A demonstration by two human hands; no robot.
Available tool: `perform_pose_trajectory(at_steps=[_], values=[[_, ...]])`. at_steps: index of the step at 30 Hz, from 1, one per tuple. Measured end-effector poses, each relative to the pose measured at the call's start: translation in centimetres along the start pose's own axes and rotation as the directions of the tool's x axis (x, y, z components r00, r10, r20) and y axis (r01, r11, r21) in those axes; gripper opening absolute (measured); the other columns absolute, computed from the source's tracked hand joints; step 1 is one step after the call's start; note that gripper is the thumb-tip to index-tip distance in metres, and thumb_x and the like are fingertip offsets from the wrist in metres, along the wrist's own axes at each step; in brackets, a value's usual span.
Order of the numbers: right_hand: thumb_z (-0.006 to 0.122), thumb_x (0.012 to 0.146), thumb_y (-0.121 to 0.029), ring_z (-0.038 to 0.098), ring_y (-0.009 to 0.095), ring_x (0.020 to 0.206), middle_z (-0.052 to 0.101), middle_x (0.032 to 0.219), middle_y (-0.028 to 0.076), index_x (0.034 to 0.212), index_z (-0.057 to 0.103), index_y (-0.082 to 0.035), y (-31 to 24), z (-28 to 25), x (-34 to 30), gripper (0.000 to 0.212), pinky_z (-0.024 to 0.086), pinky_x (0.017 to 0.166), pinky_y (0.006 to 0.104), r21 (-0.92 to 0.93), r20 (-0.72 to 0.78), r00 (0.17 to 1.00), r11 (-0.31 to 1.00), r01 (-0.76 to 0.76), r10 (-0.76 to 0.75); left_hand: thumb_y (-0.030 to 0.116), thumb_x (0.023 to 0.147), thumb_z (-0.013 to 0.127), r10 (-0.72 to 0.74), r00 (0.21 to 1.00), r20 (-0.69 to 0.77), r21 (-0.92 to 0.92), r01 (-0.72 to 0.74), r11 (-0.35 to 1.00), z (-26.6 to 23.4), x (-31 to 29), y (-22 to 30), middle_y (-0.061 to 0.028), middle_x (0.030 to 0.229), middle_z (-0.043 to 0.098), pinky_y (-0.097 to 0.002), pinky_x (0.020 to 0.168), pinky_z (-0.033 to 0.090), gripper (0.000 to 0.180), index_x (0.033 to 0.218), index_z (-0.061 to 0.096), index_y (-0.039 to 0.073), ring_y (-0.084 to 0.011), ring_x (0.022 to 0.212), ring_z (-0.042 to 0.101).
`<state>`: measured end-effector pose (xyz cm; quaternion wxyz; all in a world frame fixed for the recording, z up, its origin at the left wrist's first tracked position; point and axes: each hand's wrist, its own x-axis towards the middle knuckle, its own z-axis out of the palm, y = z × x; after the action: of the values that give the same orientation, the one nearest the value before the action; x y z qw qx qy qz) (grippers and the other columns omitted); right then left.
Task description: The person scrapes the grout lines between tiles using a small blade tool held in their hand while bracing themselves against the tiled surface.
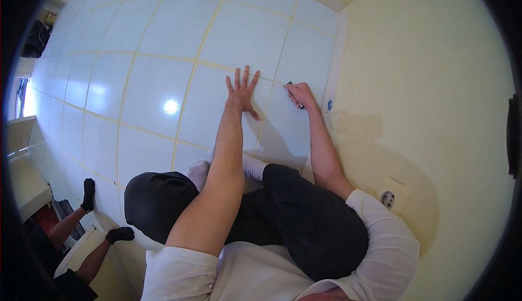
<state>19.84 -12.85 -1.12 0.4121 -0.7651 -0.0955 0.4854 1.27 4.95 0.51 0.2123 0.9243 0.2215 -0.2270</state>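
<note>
My left hand (pixel 241 95) lies flat on the white floor tiles (pixel 228 132) with its fingers spread, and nothing is in it. Just to its right, my right hand (pixel 302 95) is closed round a small dark-handled tool (pixel 300 105). The tool's narrow end pokes out past my thumb toward a tile joint (pixel 273 81); its exact kind is too small to make out. Many joints are yellowish, while the one running between my hands looks thinner and partly darker. I cannot tell whether the tool's tip touches the floor.
A cream wall (pixel 435 94) rises close along my right side, with a wall socket (pixel 387 199) by my right elbow. My folded legs in black trousers (pixel 321 219) are below my arms. Another person's feet in black socks (pixel 119 234) rest at the lower left. A dark bag (pixel 37 39) stands far left.
</note>
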Motion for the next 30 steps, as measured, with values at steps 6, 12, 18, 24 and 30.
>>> perform_pose_trajectory(at_steps=[6,12,18,24,30], values=[[0.068,0.094,-0.028,0.043,0.013,0.033,0.051,0.049,0.005,0.065,0.059,0.000,0.5,-1.1,-0.1,0.041,0.035,0.032,0.0320,0.005,-0.003,1.000,1.000,-0.007,0.007,0.054,0.028,0.099,0.008,1.000,-0.007,0.008,-0.008,1.000,0.1,0.3,0.1,-0.0153,0.168,-0.022,-0.0748,0.115,-0.005,0.176,0.161,-0.014,0.032,-0.0452,0.151,-0.022],[0.067,0.093,-0.028,0.043,0.014,0.033,0.051,0.049,0.005,0.065,0.060,0.000,0.1,-0.9,-0.1,0.041,0.035,0.032,0.0322,0.009,0.007,1.000,1.000,-0.019,0.019,0.055,0.028,0.099,-0.001,1.000,0.008,0.010,0.001,1.000,-0.1,0.1,-0.1,-0.0154,0.168,-0.021,-0.0745,0.115,-0.006,0.176,0.161,-0.015,0.032,-0.0451,0.151,-0.022],[0.067,0.093,-0.027,0.043,0.014,0.033,0.051,0.049,0.005,0.065,0.060,0.000,-0.1,-0.9,-0.4,0.040,0.035,0.032,0.0319,0.002,-0.001,1.000,1.000,-0.022,0.022,0.055,0.029,0.099,0.001,1.000,-0.005,0.017,-0.001,1.000,-0.1,0.0,0.0,-0.0154,0.168,-0.021,-0.0743,0.115,-0.006,0.176,0.161,-0.014,0.033,-0.0452,0.151,-0.022],[0.066,0.094,-0.027,0.043,0.014,0.032,0.051,0.048,0.006,0.065,0.059,0.000,0.0,-0.5,-0.1,0.041,0.035,0.032,0.0321,-0.002,-0.002,1.000,1.000,-0.028,0.028,0.054,0.029,0.099,-0.007,1.000,0.001,0.011,0.007,1.000,-0.2,-0.2,0.0,-0.0156,0.168,-0.020,-0.0740,0.116,-0.006,0.176,0.161,-0.014,0.032,-0.0450,0.152,-0.022],[0.067,0.094,-0.028,0.043,0.013,0.033,0.051,0.049,0.004,0.064,0.059,-0.002,0.1,-0.3,-0.1,0.041,0.034,0.031,0.0316,-0.016,0.014,0.999,0.999,0.037,-0.037,0.054,0.029,0.099,-0.001,1.000,-0.002,0.017,0.001,1.000,-0.3,0.0,0.1,-0.0160,0.168,-0.020,-0.0750,0.115,-0.004,0.176,0.161,-0.014,0.032,-0.0456,0.151,-0.021]])
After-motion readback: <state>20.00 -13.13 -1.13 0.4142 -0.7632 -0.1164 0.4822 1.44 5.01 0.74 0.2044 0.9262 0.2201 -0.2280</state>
